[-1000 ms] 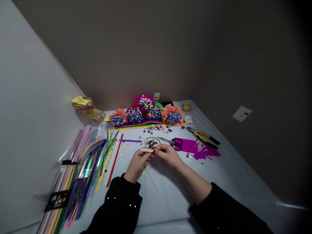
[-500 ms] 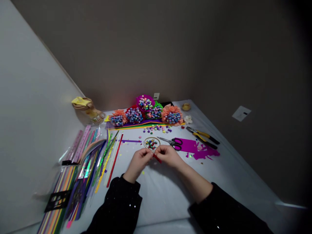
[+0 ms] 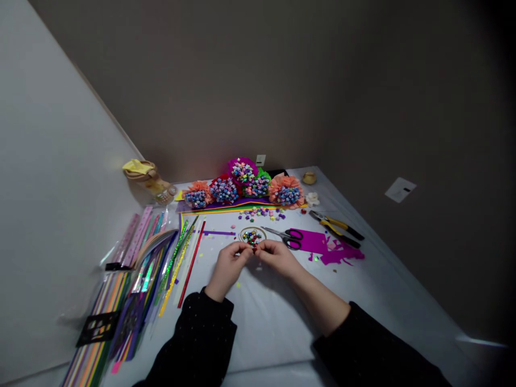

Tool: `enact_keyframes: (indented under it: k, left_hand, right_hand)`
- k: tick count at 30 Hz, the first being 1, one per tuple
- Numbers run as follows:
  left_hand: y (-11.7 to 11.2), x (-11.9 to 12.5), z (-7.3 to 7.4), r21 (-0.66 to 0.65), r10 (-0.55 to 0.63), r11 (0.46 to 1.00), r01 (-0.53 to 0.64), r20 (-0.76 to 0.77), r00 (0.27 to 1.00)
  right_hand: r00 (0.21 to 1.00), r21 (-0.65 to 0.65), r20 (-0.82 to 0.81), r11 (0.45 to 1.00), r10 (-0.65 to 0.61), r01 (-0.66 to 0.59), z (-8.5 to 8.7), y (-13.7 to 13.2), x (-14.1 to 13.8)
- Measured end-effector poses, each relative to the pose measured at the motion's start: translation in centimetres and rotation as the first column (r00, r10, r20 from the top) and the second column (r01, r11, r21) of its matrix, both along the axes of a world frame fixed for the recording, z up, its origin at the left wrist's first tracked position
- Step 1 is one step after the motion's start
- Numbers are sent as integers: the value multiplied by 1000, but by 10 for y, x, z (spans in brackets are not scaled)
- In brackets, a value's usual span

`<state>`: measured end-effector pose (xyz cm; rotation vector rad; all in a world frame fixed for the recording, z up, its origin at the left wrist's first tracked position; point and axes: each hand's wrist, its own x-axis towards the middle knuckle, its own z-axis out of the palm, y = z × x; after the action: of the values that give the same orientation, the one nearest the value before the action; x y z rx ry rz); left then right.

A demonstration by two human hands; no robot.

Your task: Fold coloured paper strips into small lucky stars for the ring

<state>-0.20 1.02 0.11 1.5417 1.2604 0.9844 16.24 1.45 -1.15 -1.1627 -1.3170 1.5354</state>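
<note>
The left hand (image 3: 229, 267) and right hand (image 3: 277, 258) meet in front of the person, their fingertips pinched narrowly together on a small red piece (image 3: 255, 250), most of which the fingers hide. Its exact shape cannot be told. Both hands work just short of a round dish (image 3: 252, 226) at twelve o'clock, which holds a heap of shiny paper stars (image 3: 252, 237). Its nearness seems to keep the stars within a short reach of the fingers.

More loose stars (image 3: 261, 215) are scattered further out at twelve o'clock, in front of a row of paper flowers (image 3: 242, 185) packed with stars. At two o'clock, scissors (image 3: 287, 238) rest with their blades toward the dish and their black-and-pink handles beside a torn sheet of magenta paper (image 3: 310, 242), as if set down after cutting. Yellow-handled pliers (image 3: 335, 228) lie further out in the same direction. At nine o'clock, long paper strips (image 3: 141, 285) fan out in a neat bank, apparently kept sorted by colour, with a red strip (image 3: 191, 263) nearest the left hand.
</note>
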Motion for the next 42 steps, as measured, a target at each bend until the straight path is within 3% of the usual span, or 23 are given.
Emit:
enact_keyframes:
  k: [5, 11, 21, 26, 32, 37, 42]
  left_hand:
    - [1, -1, 0, 169, -95, 981, 97, -21, 995]
    - [0, -1, 0, 286, -91, 952, 110, -78, 993]
    - [-3, -2, -6, 422, -6, 901, 100, -218, 976]
    - [-3, 3, -2, 331, 26, 944, 23, -141, 990]
    - [2, 3, -1, 69, 15, 998, -14, -17, 1000]
    - [4, 3, -6, -138, 50, 990, -31, 137, 989]
    - [4, 3, -6, -310, 80, 951, -5, 230, 970]
  right_hand:
    - [995, 10, -84, 999, 48, -47, -3, 0, 1]
    - [993, -27, -106, 998, 51, -54, -5, 0, 2]
    - [964, -347, -242, 938, -111, 21, 5, -6, -8]
    - [961, -276, -249, 960, -117, 45, -2, -5, -8]
    - [997, 54, -2, 995, -82, 81, 3, -4, -4]
    - [977, 254, 195, 967, -88, 36, 9, -6, -2]
    - [964, 370, 262, 928, -51, -52, 8, -5, 2]
